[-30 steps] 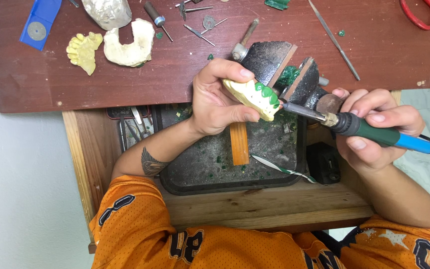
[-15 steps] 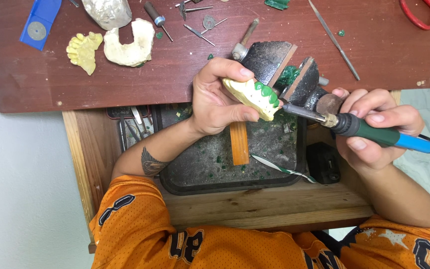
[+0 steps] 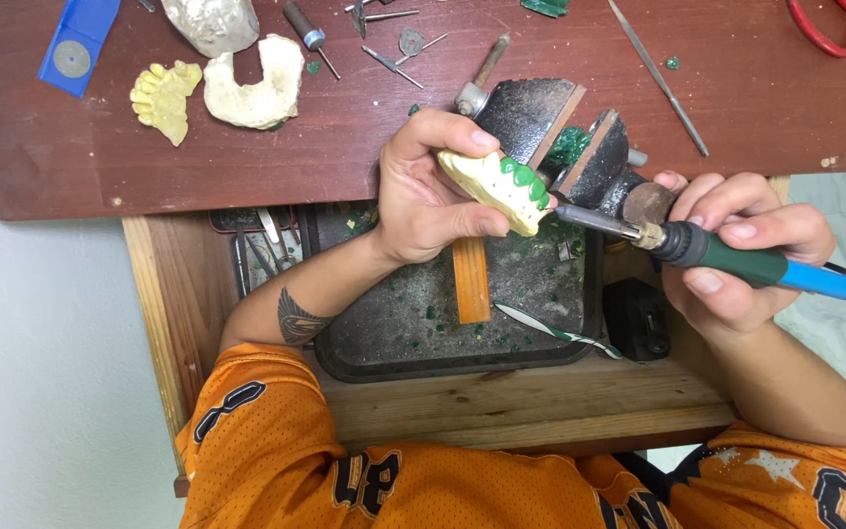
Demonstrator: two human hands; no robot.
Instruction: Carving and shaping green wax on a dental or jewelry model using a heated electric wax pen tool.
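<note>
Left hand (image 3: pixel 423 196) unmoved on dental cast (image 3: pixel 496 186), heated tool (image 3: pixel 727 260) too — no change

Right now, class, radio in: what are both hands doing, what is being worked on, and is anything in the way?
Left hand grips yellow dental cast with green wax. Right hand holds green-handled heated tool, tip at the wax. Nothing between them.

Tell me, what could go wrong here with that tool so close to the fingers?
The metal tip of the tool in the right hand sits right at the green teeth on the yellow cast, beside the left hand's fingertips; a slip could likely hurt a finger. Pressing too hard might gouge the green wax. The cast is held in the air over the dark tray, so a loose grip could drop it.
</note>
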